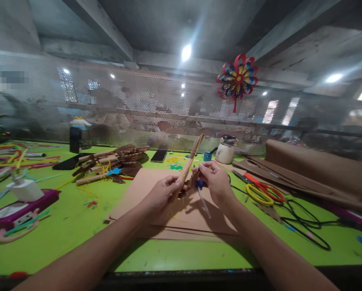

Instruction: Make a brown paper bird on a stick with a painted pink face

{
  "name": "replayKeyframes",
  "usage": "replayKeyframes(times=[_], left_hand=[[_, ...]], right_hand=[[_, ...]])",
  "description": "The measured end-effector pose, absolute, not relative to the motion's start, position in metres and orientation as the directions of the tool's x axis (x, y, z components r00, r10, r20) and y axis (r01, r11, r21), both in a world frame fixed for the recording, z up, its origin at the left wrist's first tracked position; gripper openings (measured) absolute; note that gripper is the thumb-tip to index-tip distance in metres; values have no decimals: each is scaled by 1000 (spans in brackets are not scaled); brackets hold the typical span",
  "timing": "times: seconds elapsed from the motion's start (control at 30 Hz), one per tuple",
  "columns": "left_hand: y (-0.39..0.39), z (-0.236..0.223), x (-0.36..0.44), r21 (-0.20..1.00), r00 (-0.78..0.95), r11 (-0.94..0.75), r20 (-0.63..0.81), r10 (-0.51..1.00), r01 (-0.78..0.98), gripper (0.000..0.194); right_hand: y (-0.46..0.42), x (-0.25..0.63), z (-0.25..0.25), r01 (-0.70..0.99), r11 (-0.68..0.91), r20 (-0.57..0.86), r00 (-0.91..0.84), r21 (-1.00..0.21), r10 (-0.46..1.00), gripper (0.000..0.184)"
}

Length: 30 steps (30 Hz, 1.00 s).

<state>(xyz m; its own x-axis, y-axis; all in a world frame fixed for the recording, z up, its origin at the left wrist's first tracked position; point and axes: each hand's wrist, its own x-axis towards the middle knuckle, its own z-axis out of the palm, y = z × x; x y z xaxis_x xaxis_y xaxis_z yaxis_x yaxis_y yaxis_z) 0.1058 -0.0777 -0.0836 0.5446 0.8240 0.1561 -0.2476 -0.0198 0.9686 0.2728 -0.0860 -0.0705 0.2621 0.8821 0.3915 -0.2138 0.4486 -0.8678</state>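
At lower centre, brown paper sheets [144,182] lie flat on the smooth green surface [92,242]. Above them, the left hand [168,189] is closed around a slender tan paper roll [185,169], tilted toward upper right; the right hand [214,178], nearby, pinches crinkled brown paper [195,176]. At right are 2 scissors [261,193], yellow- and red-handled. Farther back, left of centre, bundled rolls [108,161] trail yellow string; a white jug [225,150] stands right of centre.

Person | left hand [165,192], right hand [215,180]: showing bare | left forearm [108,238], right forearm [268,238]: showing bare, tapering toward wrists | fingernails: appearing too small to describe
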Motion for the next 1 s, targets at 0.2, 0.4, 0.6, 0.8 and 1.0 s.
replayKeyframes(times=[0.2,0.4,0.6,0.8,1.0], left_hand=[[-77,-86,107,937,578,84,137,804,-339,31],[-77,-81,105,921,554,98,140,820,-378,33],[-78,-79,105,911,515,103,130,847,-400,32],[-78,-79,104,899,480,76,157,863,-432,32],[-78,-79,105,912,414,18,168,894,-410,36]], right_hand=[[-93,260,-72,-14,620,587,305,-785,750,16],[-99,257,-73,124,681,687,248,-722,683,11],[-102,255,-73,93,654,654,251,-750,714,14],[-105,245,-73,-117,575,542,226,-810,810,30],[-100,240,-82,-55,544,528,178,-837,830,28]])
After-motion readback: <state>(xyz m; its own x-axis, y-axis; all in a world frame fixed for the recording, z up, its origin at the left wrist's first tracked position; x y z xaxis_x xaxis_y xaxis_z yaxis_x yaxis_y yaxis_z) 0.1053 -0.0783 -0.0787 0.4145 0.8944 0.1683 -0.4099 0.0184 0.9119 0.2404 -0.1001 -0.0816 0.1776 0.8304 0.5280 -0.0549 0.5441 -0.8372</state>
